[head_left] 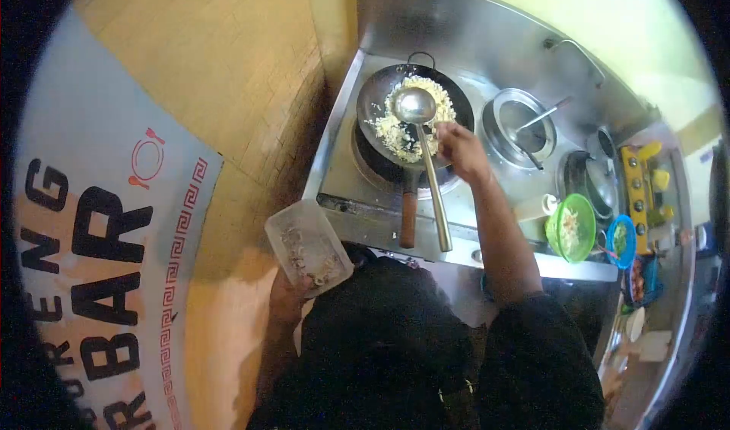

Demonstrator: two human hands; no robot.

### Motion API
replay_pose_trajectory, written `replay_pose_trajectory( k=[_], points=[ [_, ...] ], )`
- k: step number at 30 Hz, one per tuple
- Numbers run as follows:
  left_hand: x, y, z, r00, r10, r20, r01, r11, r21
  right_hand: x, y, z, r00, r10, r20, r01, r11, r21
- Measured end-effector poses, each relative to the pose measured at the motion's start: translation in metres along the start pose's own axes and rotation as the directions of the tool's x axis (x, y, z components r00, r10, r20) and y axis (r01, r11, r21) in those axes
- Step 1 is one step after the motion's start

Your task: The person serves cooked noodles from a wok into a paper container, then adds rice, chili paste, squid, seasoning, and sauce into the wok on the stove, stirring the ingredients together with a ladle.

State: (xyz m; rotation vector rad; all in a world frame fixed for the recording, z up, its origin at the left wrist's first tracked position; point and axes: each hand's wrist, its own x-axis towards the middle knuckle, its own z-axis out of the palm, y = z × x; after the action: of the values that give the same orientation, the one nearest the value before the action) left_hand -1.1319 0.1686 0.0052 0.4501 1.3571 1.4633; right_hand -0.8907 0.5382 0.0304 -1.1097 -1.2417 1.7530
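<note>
A black wok point(372, 99) with a wooden handle sits on the stove and holds pale yellow and white chopped food point(433, 92). A metal ladle point(415, 105) rests across it, its long handle pointing toward me. My right hand point(460, 150) is over the wok's right side, fingers pinched together; anything between them is too small to name. Low at the left, my left hand point(293, 297) holds a clear plastic container point(308, 240) by its near end. Small brownish pieces lie in that container.
Right of the wok stands a metal pot point(502, 126) with a ladle in it. Farther right are a white bottle point(536, 208), a green basket point(582, 232), a blue basket point(625, 251) and another pan point(601, 187). A lettered banner point(114, 164) hangs at left.
</note>
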Motion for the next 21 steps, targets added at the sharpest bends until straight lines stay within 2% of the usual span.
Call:
replay_pose_trajectory(
  k=[2, 3, 4, 6, 10, 13, 17, 21],
  points=[
    [0.006, -0.001, 0.029, 0.999, -0.001, 0.045, 0.000, 1.000, 0.029, -0.010, 0.013, -0.017, 0.983, -0.090, 0.161, 0.089, 0.996, 0.014],
    [0.012, 0.003, 0.039, 0.995, -0.008, 0.097, 0.002, 0.998, 0.061, -0.023, 0.010, -0.012, 0.990, -0.047, 0.130, 0.026, 0.987, 0.156],
    [0.016, 0.007, 0.046, 0.989, -0.024, 0.149, 0.009, 0.995, 0.101, -0.031, 0.007, -0.012, 0.983, -0.065, 0.174, 0.025, 0.974, 0.224],
    [0.027, 0.005, 0.056, 0.990, -0.053, 0.132, 0.040, 0.994, 0.102, -0.046, 0.008, -0.013, 0.966, -0.112, 0.231, 0.018, 0.928, 0.372],
    [0.043, 0.020, 0.082, 0.976, -0.015, 0.218, -0.009, 0.994, 0.106, -0.066, 0.004, -0.015, 0.942, -0.138, 0.307, -0.008, 0.902, 0.431],
    [0.048, 0.029, 0.095, 0.979, -0.039, 0.202, 0.009, 0.989, 0.148, -0.072, 0.000, -0.013, 0.944, -0.109, 0.312, -0.059, 0.873, 0.484],
    [0.054, 0.025, 0.093, 0.963, -0.061, 0.262, 0.017, 0.986, 0.164, -0.080, -0.001, -0.009, 0.923, -0.156, 0.353, -0.123, 0.748, 0.652],
    [0.056, 0.029, 0.089, 0.965, -0.076, 0.251, 0.029, 0.982, 0.185, -0.079, 0.006, -0.009, 0.925, -0.153, 0.349, -0.142, 0.711, 0.689]
  ],
)
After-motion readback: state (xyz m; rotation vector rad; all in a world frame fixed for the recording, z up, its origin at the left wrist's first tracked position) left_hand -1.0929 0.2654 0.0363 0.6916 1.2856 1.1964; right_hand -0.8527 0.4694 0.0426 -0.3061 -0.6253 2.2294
